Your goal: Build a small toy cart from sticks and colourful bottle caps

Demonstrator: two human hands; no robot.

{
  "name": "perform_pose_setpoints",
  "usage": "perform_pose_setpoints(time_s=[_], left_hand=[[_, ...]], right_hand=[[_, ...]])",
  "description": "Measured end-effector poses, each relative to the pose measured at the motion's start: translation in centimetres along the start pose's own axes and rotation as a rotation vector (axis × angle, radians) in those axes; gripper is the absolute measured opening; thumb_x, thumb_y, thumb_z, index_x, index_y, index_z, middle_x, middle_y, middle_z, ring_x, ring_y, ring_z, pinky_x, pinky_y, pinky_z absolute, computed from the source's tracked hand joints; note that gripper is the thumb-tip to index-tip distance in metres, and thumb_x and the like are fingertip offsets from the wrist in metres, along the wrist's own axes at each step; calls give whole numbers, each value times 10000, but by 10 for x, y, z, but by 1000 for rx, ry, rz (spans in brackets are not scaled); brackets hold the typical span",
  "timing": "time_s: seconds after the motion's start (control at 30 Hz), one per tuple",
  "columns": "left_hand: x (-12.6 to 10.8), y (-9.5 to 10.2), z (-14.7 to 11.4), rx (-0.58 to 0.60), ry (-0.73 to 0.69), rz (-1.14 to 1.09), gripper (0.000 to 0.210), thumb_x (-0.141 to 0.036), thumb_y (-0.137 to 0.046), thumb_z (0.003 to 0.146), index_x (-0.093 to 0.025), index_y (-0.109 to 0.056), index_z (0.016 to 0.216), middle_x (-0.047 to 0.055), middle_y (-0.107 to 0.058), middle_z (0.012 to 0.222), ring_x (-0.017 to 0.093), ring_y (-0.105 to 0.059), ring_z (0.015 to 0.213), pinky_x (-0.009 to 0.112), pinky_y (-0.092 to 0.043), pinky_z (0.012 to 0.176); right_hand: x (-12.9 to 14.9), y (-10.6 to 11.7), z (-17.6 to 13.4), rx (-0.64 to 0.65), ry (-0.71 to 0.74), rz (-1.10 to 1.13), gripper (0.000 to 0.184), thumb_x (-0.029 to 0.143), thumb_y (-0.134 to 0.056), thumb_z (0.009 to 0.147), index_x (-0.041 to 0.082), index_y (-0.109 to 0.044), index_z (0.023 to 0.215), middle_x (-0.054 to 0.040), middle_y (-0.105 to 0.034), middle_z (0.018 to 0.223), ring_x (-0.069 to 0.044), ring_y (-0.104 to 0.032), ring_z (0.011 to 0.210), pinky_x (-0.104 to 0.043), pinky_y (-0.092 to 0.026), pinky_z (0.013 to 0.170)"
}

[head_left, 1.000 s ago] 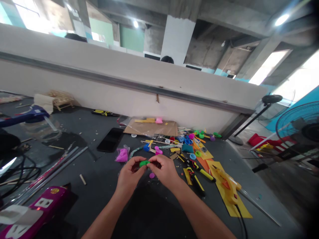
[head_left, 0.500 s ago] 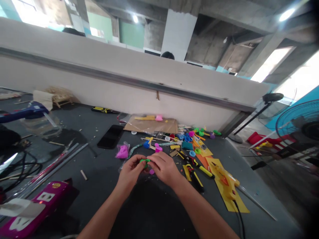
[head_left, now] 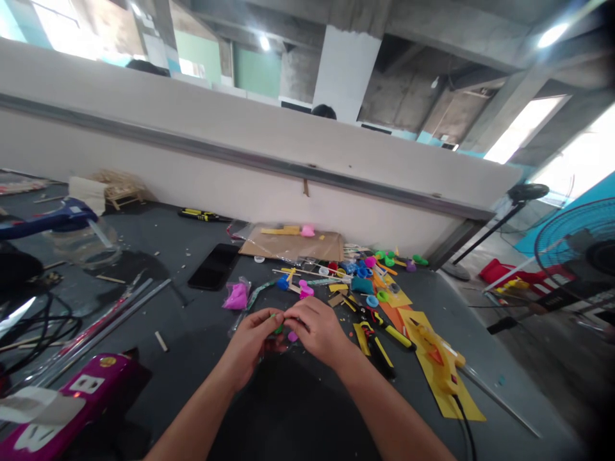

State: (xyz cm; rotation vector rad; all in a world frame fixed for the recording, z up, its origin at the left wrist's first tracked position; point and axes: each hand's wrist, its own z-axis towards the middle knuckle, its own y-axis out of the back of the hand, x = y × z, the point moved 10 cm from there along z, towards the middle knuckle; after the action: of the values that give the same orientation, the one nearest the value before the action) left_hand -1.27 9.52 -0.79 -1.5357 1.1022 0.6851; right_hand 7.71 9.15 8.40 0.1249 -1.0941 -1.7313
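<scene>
My left hand (head_left: 250, 342) is closed around a small lump of green modelling clay (head_left: 279, 329), which is mostly covered by the fingers. My right hand (head_left: 317, 330) pinches at the same lump from the other side, fingertips touching the left ones. Just beyond the hands lie a pink clay piece (head_left: 305, 289) and a blue one (head_left: 283, 283) with small sticks. A small purple disc (head_left: 293, 336) shows on the table between the hands. To their left sits pink clay in a clear bag (head_left: 236, 296).
Pliers (head_left: 377, 346) and a yellow glue gun (head_left: 439, 362) with its cord lie at right. Coloured clay pieces and caps (head_left: 372, 300) clutter the back right. A black phone (head_left: 214, 266) lies behind, a purple power strip (head_left: 79, 397) at front left. A low partition (head_left: 240, 186) closes the back.
The fingers have turned the green clay, and less of it shows now. My right fingertips have closed in beside the left thumb. The view has shifted slightly; the table things stay put.
</scene>
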Motion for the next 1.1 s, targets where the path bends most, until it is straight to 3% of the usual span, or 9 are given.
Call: perform_pose_setpoints(time_s=[0.2, 0.47, 0.87, 1.1], left_hand=[[0, 0, -1, 12, -5, -8, 221, -349, -708, 651, -152, -609, 665, -24, -521, 632, 90, -494, 546, 224, -472, 531], [0, 1, 0, -1, 10, 57, 247, -381, -706, 651, -150, -629, 691, -26, -514, 608, 87, -474, 534, 218, -461, 511], [-1, 4, 1, -33, -5, 69, 242, -356, -728, 606, -151, -615, 665, -21, -508, 605, 97, -473, 552, 216, -449, 514], [-7, 9, 5, -74, -72, 271, 231, -362, -686, 603, -154, -626, 682, -20, -533, 589, 103, -479, 509, 221, -413, 510]], right_hand=[[0, -1, 2, 65, -11, 12, 145, 277, -546, 857, 212, -634, 952, -41, -648, 886, -149, -576, 849, -269, -457, 784], [5, -2, 2, 90, 61, -141, 184, 293, -492, 890, 205, -648, 934, -46, -652, 843, -154, -572, 805, -267, -445, 751], [6, 0, 3, 78, 30, -45, 165, 235, -489, 880, 211, -641, 938, -41, -659, 863, -146, -581, 829, -263, -455, 768], [10, -7, 1, 168, 68, -200, 140, 236, -492, 876, 194, -625, 891, -56, -642, 836, -161, -567, 807, -274, -440, 740]])
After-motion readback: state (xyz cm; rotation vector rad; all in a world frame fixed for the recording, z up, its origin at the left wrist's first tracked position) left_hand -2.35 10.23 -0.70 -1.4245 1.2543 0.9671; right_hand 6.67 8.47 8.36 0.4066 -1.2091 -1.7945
